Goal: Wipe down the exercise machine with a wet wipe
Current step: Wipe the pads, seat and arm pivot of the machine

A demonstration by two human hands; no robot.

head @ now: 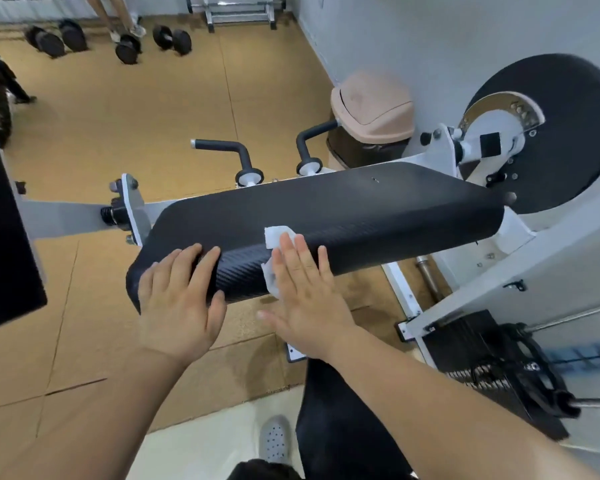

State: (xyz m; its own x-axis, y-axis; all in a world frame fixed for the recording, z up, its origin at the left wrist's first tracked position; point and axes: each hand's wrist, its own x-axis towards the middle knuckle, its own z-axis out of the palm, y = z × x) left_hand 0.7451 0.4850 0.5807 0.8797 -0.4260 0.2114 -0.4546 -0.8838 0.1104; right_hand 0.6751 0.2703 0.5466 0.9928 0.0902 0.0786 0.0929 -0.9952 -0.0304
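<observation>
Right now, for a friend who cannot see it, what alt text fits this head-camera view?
A person's right hand presses a white wipe flat on a black machine pad, while the left hand rests on its near end. Dumbbells lie on the floor behind.

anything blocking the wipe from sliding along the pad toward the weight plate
Nothing visible. The right hand presses the white wet wipe on the black textured pad, bare toward that end; the left hand rests on the opposite end.
</observation>
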